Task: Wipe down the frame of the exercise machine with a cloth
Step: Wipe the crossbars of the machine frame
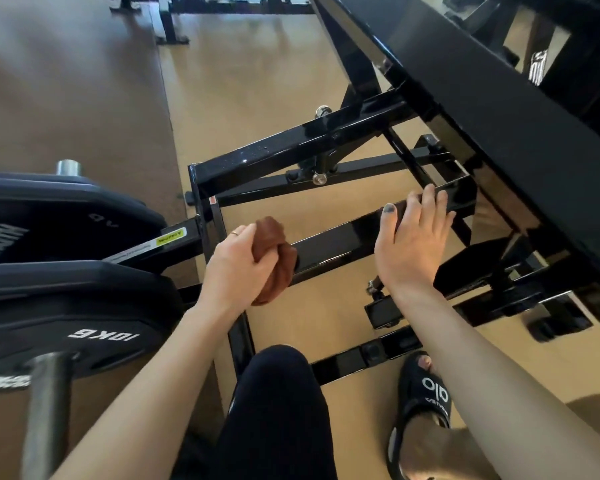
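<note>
The exercise machine's glossy black steel frame (336, 242) fills the middle of the view, with square bars crossing low over the floor. My left hand (238, 263) grips a bunched brown cloth (274, 249) and holds it against the left end of the nearest cross bar. My right hand (413, 242) rests on the same bar further right, thumb on the near side and fingers laid over its top. A second bar (284, 150) runs above and behind it.
Black 10 kg weight plates (66, 306) on a steel sleeve (47, 410) stand close at the left. A black padded bench board (499, 98) slopes overhead at the right. My knee (278, 393) and sandalled foot (426, 393) are below, on tan flooring (250, 81).
</note>
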A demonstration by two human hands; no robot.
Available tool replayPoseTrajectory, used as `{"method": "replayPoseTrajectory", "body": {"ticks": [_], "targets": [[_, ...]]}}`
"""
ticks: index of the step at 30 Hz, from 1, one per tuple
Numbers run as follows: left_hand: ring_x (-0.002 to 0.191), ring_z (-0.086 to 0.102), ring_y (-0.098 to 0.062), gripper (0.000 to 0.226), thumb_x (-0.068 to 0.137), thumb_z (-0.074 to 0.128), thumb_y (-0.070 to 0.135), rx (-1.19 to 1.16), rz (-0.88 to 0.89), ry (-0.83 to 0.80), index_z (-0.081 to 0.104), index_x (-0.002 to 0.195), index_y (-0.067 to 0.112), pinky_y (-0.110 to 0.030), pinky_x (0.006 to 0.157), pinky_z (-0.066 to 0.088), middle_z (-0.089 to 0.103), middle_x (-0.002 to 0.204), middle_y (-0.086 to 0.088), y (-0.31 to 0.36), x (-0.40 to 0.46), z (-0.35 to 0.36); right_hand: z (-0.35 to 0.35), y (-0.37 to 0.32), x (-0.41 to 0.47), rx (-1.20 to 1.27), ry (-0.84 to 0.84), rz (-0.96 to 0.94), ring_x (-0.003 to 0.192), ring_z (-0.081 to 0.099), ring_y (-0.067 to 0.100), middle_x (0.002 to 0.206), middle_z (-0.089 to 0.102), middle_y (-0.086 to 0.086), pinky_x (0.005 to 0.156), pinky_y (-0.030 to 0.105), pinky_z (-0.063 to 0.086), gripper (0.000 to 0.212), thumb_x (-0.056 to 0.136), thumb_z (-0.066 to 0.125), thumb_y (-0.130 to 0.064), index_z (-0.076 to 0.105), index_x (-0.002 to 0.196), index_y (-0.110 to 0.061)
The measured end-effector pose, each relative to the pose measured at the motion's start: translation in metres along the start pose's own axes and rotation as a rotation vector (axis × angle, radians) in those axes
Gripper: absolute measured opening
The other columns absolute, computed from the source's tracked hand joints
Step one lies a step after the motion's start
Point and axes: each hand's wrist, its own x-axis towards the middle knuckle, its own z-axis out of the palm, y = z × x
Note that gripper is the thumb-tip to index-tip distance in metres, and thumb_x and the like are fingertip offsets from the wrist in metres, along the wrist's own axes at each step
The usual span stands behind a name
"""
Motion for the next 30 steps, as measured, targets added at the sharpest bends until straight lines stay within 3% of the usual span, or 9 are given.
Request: {"method": "replayPoseTrajectory", "body": {"ticks": [6, 9, 12, 16, 19, 21, 23, 25, 30], "targets": [[0.096, 0.062, -0.021, 0.024, 0.096, 0.062, 0.031, 0.092, 0.061, -0.025, 0.064, 0.117, 0.018, -0.034, 0.078, 0.05, 0.064, 0.113, 0.001, 0.058, 0.034, 0.042, 0.002, -0.026, 0.0, -0.063, -0.038, 0.017, 0.158, 0.003, 0.031, 0.168, 0.018, 0.02, 0.127, 0.052, -0.004, 0.078, 0.1, 0.002, -0.056, 0.046, 0.15, -0.017], [0.104, 0.062, -0.022, 0.036, 0.098, 0.06, 0.036, 0.064, 0.127, -0.085, 0.059, 0.131, 0.02, -0.036, 0.084, 0.054, 0.063, 0.122, -0.001, 0.085, 0.046, 0.058, 0.003, -0.04, -0.008, 0.155, -0.075, -0.063, 0.155, 0.022, 0.025, 0.161, 0.039, 0.01, 0.129, 0.047, 0.006, 0.071, 0.102, 0.007, -0.053, 0.043, 0.152, -0.017], [0.099, 0.064, -0.02, 0.029, 0.1, 0.058, 0.032, 0.074, 0.154, -0.121, 0.06, 0.126, 0.019, -0.042, 0.086, 0.058, 0.064, 0.115, 0.0, 0.054, 0.035, 0.03, 0.008, -0.045, -0.015, 0.185, -0.158, -0.172, 0.154, 0.027, 0.022, 0.155, 0.049, 0.004, 0.129, 0.044, 0.005, 0.068, 0.104, 0.011, -0.051, 0.043, 0.154, -0.018], [0.103, 0.065, -0.023, 0.027, 0.102, 0.056, 0.033, 0.22, -0.066, -0.045, 0.061, 0.124, 0.018, -0.046, 0.092, 0.057, 0.065, 0.117, -0.002, -0.021, 0.019, -0.03, 0.023, -0.065, -0.026, 0.009, -0.244, -0.312, 0.151, 0.035, 0.023, 0.146, 0.059, 0.0, 0.128, 0.049, 0.007, 0.067, 0.105, 0.012, -0.05, 0.051, 0.148, -0.018], [0.112, 0.063, -0.026, 0.034, 0.103, 0.055, 0.034, 0.373, -0.093, -0.012, 0.057, 0.131, 0.014, -0.043, 0.096, 0.055, 0.063, 0.126, -0.006, -0.031, 0.013, -0.044, 0.037, -0.096, -0.037, 0.026, -0.33, -0.417, 0.144, 0.045, 0.019, 0.14, 0.064, -0.002, 0.127, 0.048, 0.012, 0.066, 0.106, 0.01, -0.05, 0.052, 0.147, -0.02], [0.113, 0.063, -0.024, 0.036, 0.103, 0.056, 0.033, 0.32, -0.124, 0.045, 0.055, 0.134, 0.014, -0.042, 0.096, 0.056, 0.062, 0.126, -0.005, -0.026, 0.005, -0.041, 0.043, -0.111, -0.038, 0.057, -0.386, -0.464, 0.137, 0.051, 0.017, 0.136, 0.065, -0.003, 0.127, 0.044, 0.016, 0.074, 0.102, 0.001, -0.053, 0.052, 0.147, -0.022], [0.113, 0.062, -0.022, 0.038, 0.104, 0.056, 0.031, 0.171, -0.211, 0.125, 0.053, 0.138, 0.014, -0.039, 0.097, 0.056, 0.062, 0.127, -0.006, -0.026, -0.007, -0.038, 0.046, -0.118, -0.036, 0.044, -0.417, -0.482, 0.12, 0.061, 0.018, 0.125, 0.07, -0.004, 0.119, 0.041, 0.032, 0.076, 0.1, -0.003, -0.054, 0.056, 0.14, -0.025], [0.11, 0.063, -0.019, 0.033, 0.105, 0.054, 0.031, 0.042, -0.268, 0.212, 0.055, 0.133, 0.015, -0.033, 0.092, 0.054, 0.063, 0.123, -0.006, -0.03, -0.016, -0.037, 0.049, -0.122, -0.035, -0.024, -0.445, -0.472, 0.094, 0.066, 0.017, 0.101, 0.072, -0.007, 0.1, 0.038, 0.044, 0.072, 0.102, -0.002, -0.052, 0.062, 0.122, -0.026], [0.095, 0.064, -0.024, 0.025, 0.107, 0.05, 0.03, 0.181, -0.251, 0.337, 0.056, 0.117, 0.008, -0.036, 0.081, 0.055, 0.061, 0.109, -0.01, -0.041, 0.023, -0.035, 0.061, -0.131, -0.037, -0.252, -0.431, -0.47, 0.052, 0.047, 0.016, 0.054, 0.048, -0.008, 0.064, 0.033, 0.033, 0.077, 0.106, 0.002, -0.051, 0.064, 0.071, -0.023]]}}
